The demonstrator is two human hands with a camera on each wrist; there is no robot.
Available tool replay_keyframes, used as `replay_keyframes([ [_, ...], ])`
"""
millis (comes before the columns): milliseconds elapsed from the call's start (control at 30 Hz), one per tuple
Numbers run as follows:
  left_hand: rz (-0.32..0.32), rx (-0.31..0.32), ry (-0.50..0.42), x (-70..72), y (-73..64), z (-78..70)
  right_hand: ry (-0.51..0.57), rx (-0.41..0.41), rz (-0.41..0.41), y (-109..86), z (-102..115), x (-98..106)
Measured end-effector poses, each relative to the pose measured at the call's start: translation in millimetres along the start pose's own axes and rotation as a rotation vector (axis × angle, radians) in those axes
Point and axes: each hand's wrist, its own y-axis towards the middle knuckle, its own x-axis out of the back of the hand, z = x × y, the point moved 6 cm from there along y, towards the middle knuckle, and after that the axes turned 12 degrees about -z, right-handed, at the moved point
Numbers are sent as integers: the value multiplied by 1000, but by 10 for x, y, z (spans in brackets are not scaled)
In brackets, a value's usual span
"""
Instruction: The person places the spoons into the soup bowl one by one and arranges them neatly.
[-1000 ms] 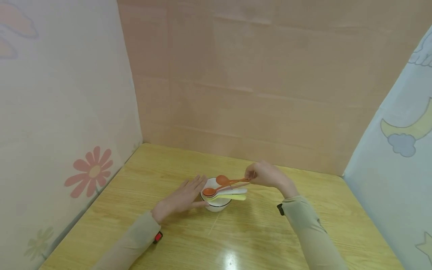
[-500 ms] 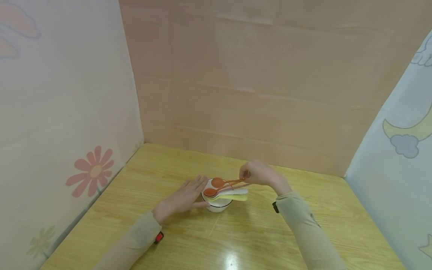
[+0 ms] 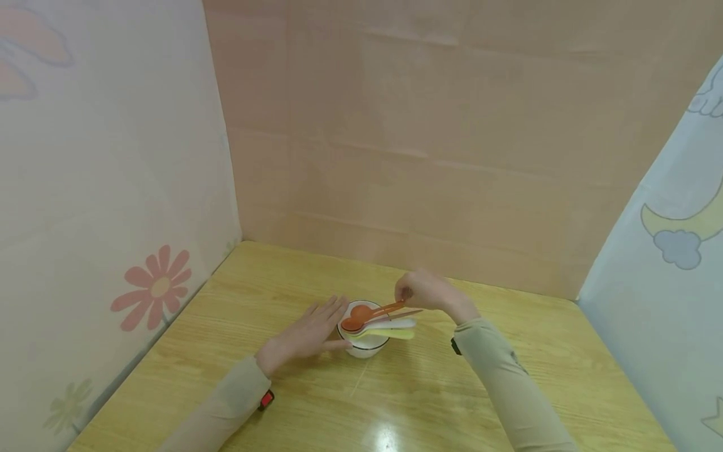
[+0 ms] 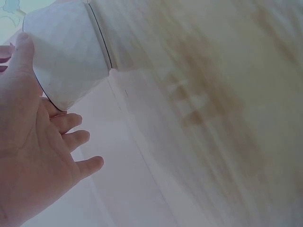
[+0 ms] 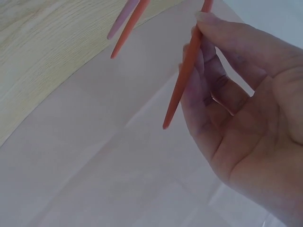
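Note:
A white bowl with a dark rim (image 3: 364,353) stands on the table. My left hand (image 3: 307,331) rests against its left side, fingers extended and thumb along the near side; the left wrist view has the thumb touching the bowl (image 4: 68,49). Between thumb and fingertips, my right hand (image 3: 429,291) pinches the handle of an orange spoon (image 5: 182,90), whose scoop (image 3: 360,313) is over the bowl. Lying across the bowl are another orange spoon (image 3: 350,324), a white spoon (image 3: 401,324) and a yellow spoon (image 3: 398,334). A pink handle (image 3: 411,313) sticks out beside them, its other end hidden.
The wooden table (image 3: 440,389) meets a brown paper-like backdrop (image 3: 395,157) at the back. White printed sheets, with a red flower (image 3: 160,287) at left and a moon (image 3: 686,216) at right, close in both sides.
My right hand has moved left and slightly lower, bringing the pinched orange spoon's scoop down against the other orange spoon's scoop. The left hand has stayed at the bowl.

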Motion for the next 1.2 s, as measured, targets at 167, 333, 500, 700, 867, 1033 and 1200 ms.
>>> replay_keyframes([
  [167, 1, -2, 0, -7, -1, 7, -27, -22, 22, 51, 2, -17],
  [333, -4, -3, -18, 12, -5, -4, -43, -52, 48, 91, -10, -46],
  [500, -5, 0, -20, 26, -6, -11, -50, -60, 52, 115, 4, -73],
  [700, 1, 8, -22, 39, -6, -28, -73, -48, 58, 149, 11, -120],
  [867, 7, 16, -34, 48, -4, -42, -89, -73, 82, 178, -14, -194],
  [1033, 8, 14, -33, 49, -2, -42, -106, -85, 95, 206, -14, -231],
  [1200, 8, 14, -22, 34, 3, -28, -124, -75, 96, 234, -4, -254],
])
